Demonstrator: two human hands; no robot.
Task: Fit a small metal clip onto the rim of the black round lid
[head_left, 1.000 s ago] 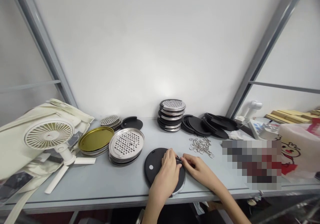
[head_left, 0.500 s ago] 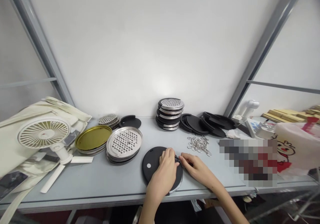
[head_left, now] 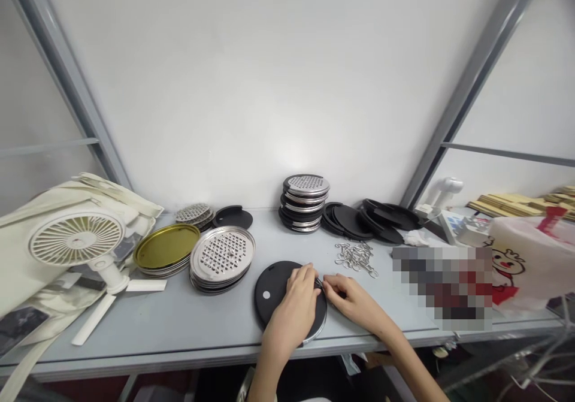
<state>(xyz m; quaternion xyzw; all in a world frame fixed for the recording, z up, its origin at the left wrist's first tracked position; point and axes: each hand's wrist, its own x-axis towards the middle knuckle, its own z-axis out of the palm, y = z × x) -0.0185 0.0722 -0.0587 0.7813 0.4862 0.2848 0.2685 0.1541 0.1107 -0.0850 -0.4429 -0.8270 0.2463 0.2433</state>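
A black round lid [head_left: 274, 288] lies flat at the near edge of the grey surface [head_left: 179, 324], close to the person's body, which puts it within easy reach of both hands. The left hand [head_left: 294, 309] rests on top of the lid with its palm down, and this seems to pin the disc so it cannot slide or turn; its fingertips curl together at the lid's right rim. The right hand [head_left: 354, 300] comes in from the right side, and its grip is pressed together in a pinch on a small metal ring [head_left: 319, 283] right at that rim, where the two hands meet. The ring is too small to tell how it sits against the lid. A loose heap of the same metal rings [head_left: 357, 257] lies just behind the right hand, near enough to pick from without stretching. To the left a stack of perforated steel discs [head_left: 222, 258] sits beside a stack of gold-coloured trays [head_left: 166, 248]. A taller pile of finished-looking lids [head_left: 305, 201] stands against the back wall, with loose black lids [head_left: 359, 219] fanned out next to it. A white desk fan [head_left: 76, 240] stands at the far left on a cloth bag [head_left: 27, 294].
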